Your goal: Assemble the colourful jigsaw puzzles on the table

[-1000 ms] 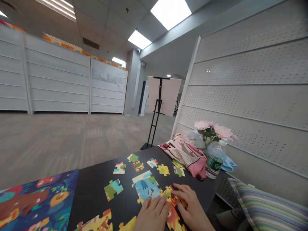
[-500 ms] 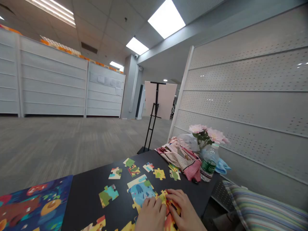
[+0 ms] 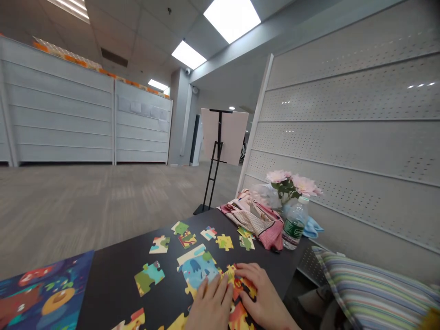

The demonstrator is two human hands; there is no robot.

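Observation:
On the dark table lies a joined patch of jigsaw pieces, with a blue elephant-like part [image 3: 197, 270] on the left and an orange-yellow part [image 3: 237, 286] on the right. My left hand [image 3: 211, 305] rests flat across the lower edge of the blue part, fingers stretched out. At the right border, my right hand [image 3: 263, 293] has its fingers and thumb around a yellow-orange puzzle piece [image 3: 250, 288]. That piece lies against the patch; my fingers cover part of it. The patch's lower end is hidden by my left hand and the frame edge.
Loose puzzle pieces lie about, including a green-and-teal one [image 3: 149, 277] and a yellow one [image 3: 224, 242]. A dark-blue picture board [image 3: 48, 293] is at left. A pink cloth [image 3: 256, 217], a water bottle [image 3: 294, 224] and flowers [image 3: 292, 183] stand at the back right. A striped cushion [image 3: 374, 288] is beside the table.
The view has turned slightly to the right and down. My left hand's fingers reach slightly farther over the patch; my right hand's fingers stay at its right border.

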